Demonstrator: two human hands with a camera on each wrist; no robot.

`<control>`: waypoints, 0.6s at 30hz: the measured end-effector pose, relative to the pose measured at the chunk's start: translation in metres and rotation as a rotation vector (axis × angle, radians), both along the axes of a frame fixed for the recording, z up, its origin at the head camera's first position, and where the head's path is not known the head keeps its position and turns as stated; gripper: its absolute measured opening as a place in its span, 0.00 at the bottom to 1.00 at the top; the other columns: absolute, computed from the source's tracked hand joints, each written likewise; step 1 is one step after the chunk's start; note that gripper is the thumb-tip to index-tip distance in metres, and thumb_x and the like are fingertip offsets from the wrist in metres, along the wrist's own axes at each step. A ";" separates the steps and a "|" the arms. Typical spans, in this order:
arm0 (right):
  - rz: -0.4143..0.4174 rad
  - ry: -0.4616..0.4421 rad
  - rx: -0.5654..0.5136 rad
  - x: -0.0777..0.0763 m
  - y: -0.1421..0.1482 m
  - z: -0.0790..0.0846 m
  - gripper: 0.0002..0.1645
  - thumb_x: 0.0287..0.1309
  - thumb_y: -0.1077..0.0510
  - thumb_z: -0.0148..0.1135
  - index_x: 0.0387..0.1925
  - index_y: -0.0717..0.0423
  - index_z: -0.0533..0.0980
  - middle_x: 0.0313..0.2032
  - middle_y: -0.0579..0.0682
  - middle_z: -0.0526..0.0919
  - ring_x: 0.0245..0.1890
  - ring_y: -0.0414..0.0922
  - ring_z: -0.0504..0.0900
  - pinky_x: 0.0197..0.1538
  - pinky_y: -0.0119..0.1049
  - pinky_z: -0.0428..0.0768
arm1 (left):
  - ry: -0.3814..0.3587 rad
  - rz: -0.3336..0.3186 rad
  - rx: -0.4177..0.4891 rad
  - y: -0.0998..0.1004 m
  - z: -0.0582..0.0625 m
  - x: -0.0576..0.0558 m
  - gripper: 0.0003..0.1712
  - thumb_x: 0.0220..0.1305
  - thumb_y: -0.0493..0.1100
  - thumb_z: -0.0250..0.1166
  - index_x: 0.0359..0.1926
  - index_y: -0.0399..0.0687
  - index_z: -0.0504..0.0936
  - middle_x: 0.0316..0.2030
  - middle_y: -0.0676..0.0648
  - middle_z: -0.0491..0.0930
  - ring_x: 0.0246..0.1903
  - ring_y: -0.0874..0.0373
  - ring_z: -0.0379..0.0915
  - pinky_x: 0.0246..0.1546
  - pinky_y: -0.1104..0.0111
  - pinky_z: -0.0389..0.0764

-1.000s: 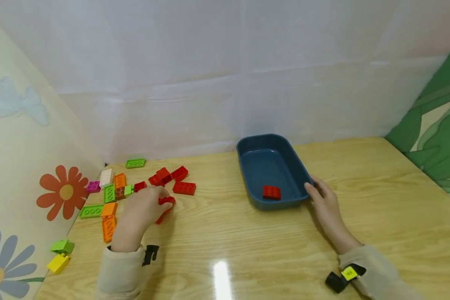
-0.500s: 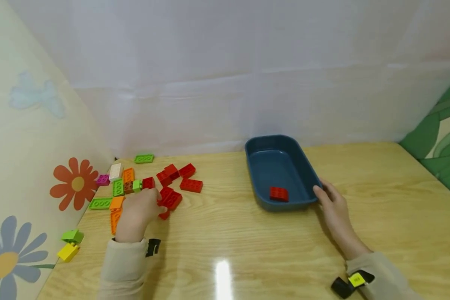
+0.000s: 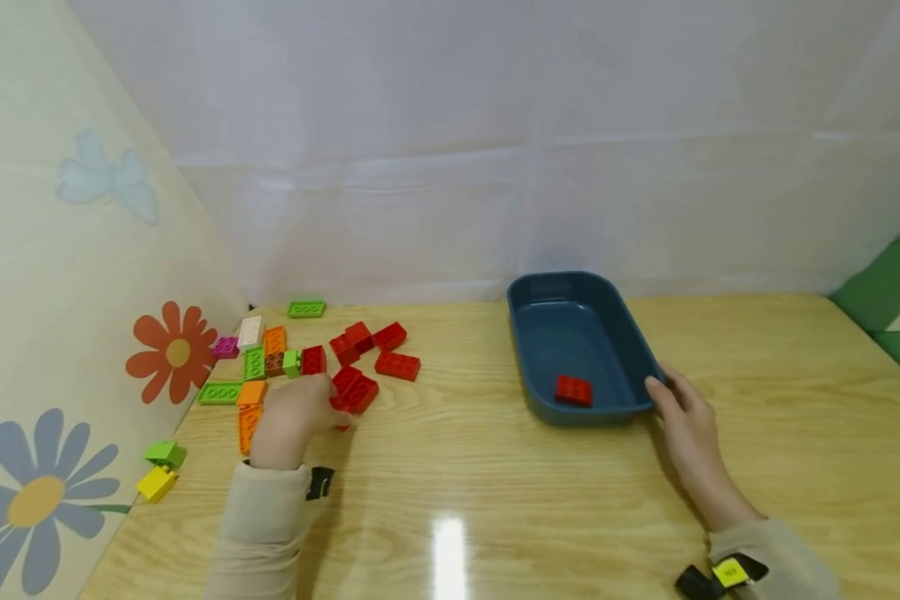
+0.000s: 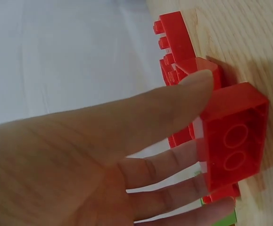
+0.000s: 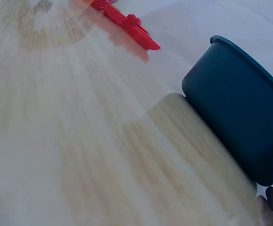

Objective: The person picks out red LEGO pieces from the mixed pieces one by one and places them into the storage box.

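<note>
Lightly creased backdrop, wooden table, bricks

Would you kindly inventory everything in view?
Tray: 1, blue, centre-right
Tray brick: 1, red, tray's near end
Loose bricks: at least 7, red, left of tray
Green bricks: 5, green, left
Orange bricks: 3, orange, left
Brown brick: 1, brown, left
White brick: 1, white, left
Magenta brick: 1, magenta, left
Yellow brick: 1, yellow, near left
Table: 1, pale wood, underneath
Backdrop: 1, white, behind
Side panels: 2, multicoloured, left and right
Left hand: 1, at loose bricks
Right hand: 1, at tray rim
Sleeves: 2, beige, arms
Wrist devices: 2, black, wrists
</note>
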State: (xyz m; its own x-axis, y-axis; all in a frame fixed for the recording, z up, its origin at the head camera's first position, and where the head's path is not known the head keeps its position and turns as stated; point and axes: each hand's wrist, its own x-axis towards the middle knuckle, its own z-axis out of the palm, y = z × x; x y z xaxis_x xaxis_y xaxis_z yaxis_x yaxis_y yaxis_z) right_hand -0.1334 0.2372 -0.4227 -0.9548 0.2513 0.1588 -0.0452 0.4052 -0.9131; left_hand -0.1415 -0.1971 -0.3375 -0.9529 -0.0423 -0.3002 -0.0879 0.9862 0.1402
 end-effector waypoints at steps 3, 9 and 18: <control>-0.006 0.005 0.008 -0.001 0.000 0.000 0.32 0.66 0.46 0.48 0.66 0.60 0.64 0.40 0.17 0.69 0.41 0.17 0.71 0.40 0.07 0.70 | -0.006 0.005 0.019 0.000 -0.001 0.000 0.17 0.49 0.51 0.70 0.29 0.43 0.77 0.20 0.50 0.69 0.22 0.56 0.66 0.22 0.69 0.63; 0.000 0.026 -0.020 -0.001 -0.001 -0.003 0.31 0.65 0.48 0.50 0.64 0.60 0.66 0.40 0.17 0.71 0.40 0.17 0.72 0.40 0.07 0.71 | -0.017 0.015 0.039 0.000 0.001 0.002 0.16 0.51 0.48 0.69 0.33 0.41 0.78 0.23 0.48 0.73 0.24 0.55 0.67 0.23 0.68 0.65; 0.004 0.035 -0.073 -0.001 0.001 -0.004 0.29 0.65 0.51 0.52 0.64 0.59 0.67 0.39 0.16 0.72 0.39 0.17 0.73 0.39 0.06 0.71 | -0.011 0.004 0.042 0.002 0.003 0.003 0.11 0.54 0.44 0.67 0.31 0.42 0.77 0.22 0.48 0.71 0.23 0.55 0.66 0.23 0.68 0.64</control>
